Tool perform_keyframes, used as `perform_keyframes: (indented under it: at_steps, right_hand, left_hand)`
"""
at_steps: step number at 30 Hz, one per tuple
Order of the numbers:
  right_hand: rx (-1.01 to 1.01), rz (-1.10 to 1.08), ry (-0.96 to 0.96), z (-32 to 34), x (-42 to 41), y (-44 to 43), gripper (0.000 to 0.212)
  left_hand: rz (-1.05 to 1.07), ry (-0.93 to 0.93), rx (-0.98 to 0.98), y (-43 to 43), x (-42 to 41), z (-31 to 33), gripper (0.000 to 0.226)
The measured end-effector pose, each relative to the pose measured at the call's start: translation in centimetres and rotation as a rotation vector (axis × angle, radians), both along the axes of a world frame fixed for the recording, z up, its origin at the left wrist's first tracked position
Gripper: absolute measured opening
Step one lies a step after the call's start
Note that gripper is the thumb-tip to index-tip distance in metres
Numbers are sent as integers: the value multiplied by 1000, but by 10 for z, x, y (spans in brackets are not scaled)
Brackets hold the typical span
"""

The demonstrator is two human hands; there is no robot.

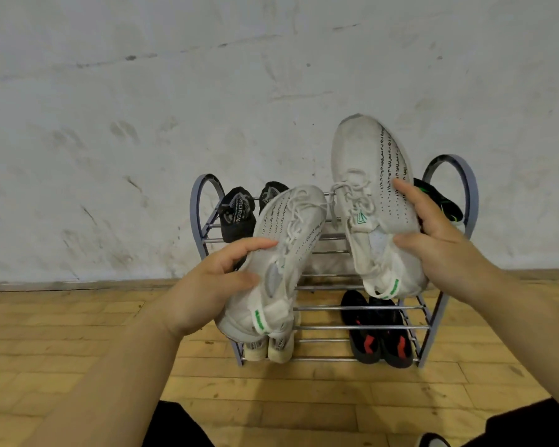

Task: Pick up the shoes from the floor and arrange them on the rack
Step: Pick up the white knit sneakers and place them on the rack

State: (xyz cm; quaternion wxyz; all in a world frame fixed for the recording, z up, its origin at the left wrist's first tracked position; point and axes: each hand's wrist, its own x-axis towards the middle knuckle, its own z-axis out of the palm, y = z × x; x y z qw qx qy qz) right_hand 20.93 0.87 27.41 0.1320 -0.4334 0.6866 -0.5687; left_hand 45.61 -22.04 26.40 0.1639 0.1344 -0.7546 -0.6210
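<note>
Left hand (207,285) gripping one white shoe (284,253) by its heel end, toe tilted up; right hand (439,250) clasping the other white shoe (371,195) higher, toe pointing up. Both held above the rack (433,317), clear of its bars, black shoes (378,330) on the lower tier

a scuffed white wall (142,108) rises ahead of me, meeting a yellow wooden plank floor (288,398) below.
</note>
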Motion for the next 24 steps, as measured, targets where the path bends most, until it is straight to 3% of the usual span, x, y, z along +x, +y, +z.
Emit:
perform_keyframes:
  at_steps: [4, 8, 13, 16, 19, 24]
  right_hand:
    - [90, 106, -49, 1, -2, 21, 81]
    - [342, 287, -50, -12, -11, 28, 80]
    - [682, 432, -220, -53, -29, 26, 74]
    - [895, 424, -193, -89, -47, 26, 66]
    - [1009, 316, -300, -138, -61, 23, 66]
    - [836, 54, -508, -208, -79, 12, 75]
  left_hand:
    - [-129, -196, 43, 4, 7, -17, 54]
    - [-192, -373, 12, 6, 6, -39, 54]
    - [-232, -567, 2, 1, -1, -80, 57]
    - [-231, -682, -16, -5, -6, -113, 59]
    - [-163, -729, -9, -11, -13, -144, 59]
    - [-68, -665, 2, -6, -49, -201, 61]
